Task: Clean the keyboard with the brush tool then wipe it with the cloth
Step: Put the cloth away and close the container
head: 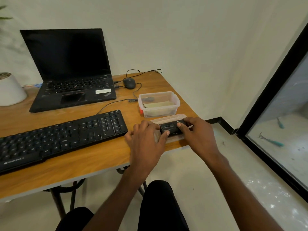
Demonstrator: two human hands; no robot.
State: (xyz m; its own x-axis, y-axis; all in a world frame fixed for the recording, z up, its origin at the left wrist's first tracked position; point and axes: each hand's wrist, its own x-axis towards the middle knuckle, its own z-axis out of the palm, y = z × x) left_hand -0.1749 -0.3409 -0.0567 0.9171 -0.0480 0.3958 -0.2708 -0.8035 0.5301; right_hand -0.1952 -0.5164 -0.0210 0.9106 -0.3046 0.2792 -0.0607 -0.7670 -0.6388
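Two bare forearms, no sleeves, no watch or rings visible on left hand (pixel 146 140) or right hand (pixel 199 136). At lower centre of the frame, legs (pixel 160 205) in plain black trousers.

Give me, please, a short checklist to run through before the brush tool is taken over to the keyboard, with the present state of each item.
1. Brush tool in hand: ok. The left hand and right hand both hold the black case, above the flat lid.
2. Bristles exposed and ready: cannot tell. Only a closed-looking black body shows.
3. Keyboard within reach: ok. It lies just left of the hands, nothing on its keys.
4. Cloth at hand for the wipe: ok. It lies folded in the open clear box.
5. Cables out of the brushing path: ok. The keyboard's cable runs behind it.
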